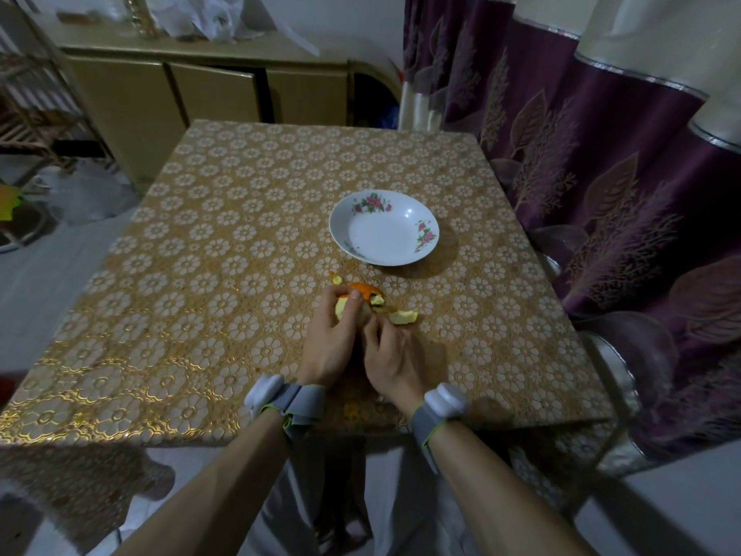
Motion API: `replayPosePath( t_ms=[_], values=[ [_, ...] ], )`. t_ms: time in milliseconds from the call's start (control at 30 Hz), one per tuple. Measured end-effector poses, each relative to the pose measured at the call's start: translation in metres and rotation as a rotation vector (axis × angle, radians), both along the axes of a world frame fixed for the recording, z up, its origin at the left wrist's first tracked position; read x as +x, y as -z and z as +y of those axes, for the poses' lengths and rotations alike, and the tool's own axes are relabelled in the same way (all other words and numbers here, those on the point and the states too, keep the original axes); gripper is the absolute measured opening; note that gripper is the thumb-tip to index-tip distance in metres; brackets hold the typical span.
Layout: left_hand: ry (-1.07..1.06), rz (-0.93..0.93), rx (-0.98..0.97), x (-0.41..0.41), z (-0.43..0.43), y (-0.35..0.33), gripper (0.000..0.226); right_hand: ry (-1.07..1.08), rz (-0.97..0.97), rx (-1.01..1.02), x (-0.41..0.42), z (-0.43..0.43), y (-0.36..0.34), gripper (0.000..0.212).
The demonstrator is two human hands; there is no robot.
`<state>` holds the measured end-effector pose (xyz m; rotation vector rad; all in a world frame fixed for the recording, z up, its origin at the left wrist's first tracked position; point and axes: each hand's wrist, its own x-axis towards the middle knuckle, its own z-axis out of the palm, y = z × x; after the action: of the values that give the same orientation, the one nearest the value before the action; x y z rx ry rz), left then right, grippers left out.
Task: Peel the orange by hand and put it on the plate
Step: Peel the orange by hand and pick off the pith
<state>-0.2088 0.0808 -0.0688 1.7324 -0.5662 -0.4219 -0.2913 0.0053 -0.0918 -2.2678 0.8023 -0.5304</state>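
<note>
Nearest us, our two forearms reach in from six o'clock, each strapped with one grey wristband [298,399] carrying a white box. Our left hand [331,339] curls round the one orange [347,309], thumb and fingers wrapped over its pale, half-bared side, above the near middle of the table [208,242]. Our right hand [395,355], close at its three o'clock, pinches one curled strip of peel [403,317] that trails off the fruit toward three o'clock. One flap of skin [367,290] caps the orange at twelve, and one small scrap [337,279] lies at eleven. Farther on at one o'clock, apart from the orange, stands one white plate [385,238] with flower sprays on its rim. Beyond are one purple curtain [581,154] at three and one low cabinet [168,94] at twelve.
</note>
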Motion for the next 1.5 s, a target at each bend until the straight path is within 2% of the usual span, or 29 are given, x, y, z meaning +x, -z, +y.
replayPosePath(
  t_ms=[367, 600, 733, 833, 1000, 1133, 1333, 1433, 1500],
  values=[
    [-0.004, -0.04, 0.027, 0.001, -0.001, 0.001, 0.021, -0.005, 0.063, 0.013, -0.001, 0.0, -0.007, 0.028],
    [-0.025, -0.014, 0.059, 0.004, -0.002, 0.001, 0.017, 0.01, -0.024, 0.066, 0.0, -0.001, -0.002, 0.034],
    [-0.034, -0.019, 0.052, 0.002, -0.002, 0.001, 0.018, -0.028, -0.074, 0.016, 0.004, 0.0, 0.004, 0.032],
    [-0.032, -0.031, 0.053, 0.002, -0.003, 0.0, 0.019, 0.013, -0.105, 0.084, 0.005, -0.001, 0.003, 0.032],
    [-0.005, -0.072, 0.042, 0.001, -0.002, 0.0, 0.017, -0.026, 0.018, 0.113, 0.001, -0.007, -0.007, 0.038],
    [0.012, -0.101, 0.052, 0.004, -0.003, 0.001, 0.018, -0.033, 0.032, 0.111, 0.001, -0.011, -0.005, 0.036],
    [0.021, 0.033, 0.044, 0.006, -0.002, -0.001, 0.022, 0.0, 0.013, 0.04, 0.0, -0.008, -0.002, 0.042],
    [-0.033, 0.169, 0.021, 0.01, -0.002, -0.001, 0.025, -0.019, -0.102, 0.068, 0.002, -0.006, 0.002, 0.038],
    [-0.059, 0.185, 0.009, 0.009, -0.001, -0.002, 0.025, -0.042, -0.133, 0.053, 0.002, -0.004, 0.002, 0.031]
  ],
)
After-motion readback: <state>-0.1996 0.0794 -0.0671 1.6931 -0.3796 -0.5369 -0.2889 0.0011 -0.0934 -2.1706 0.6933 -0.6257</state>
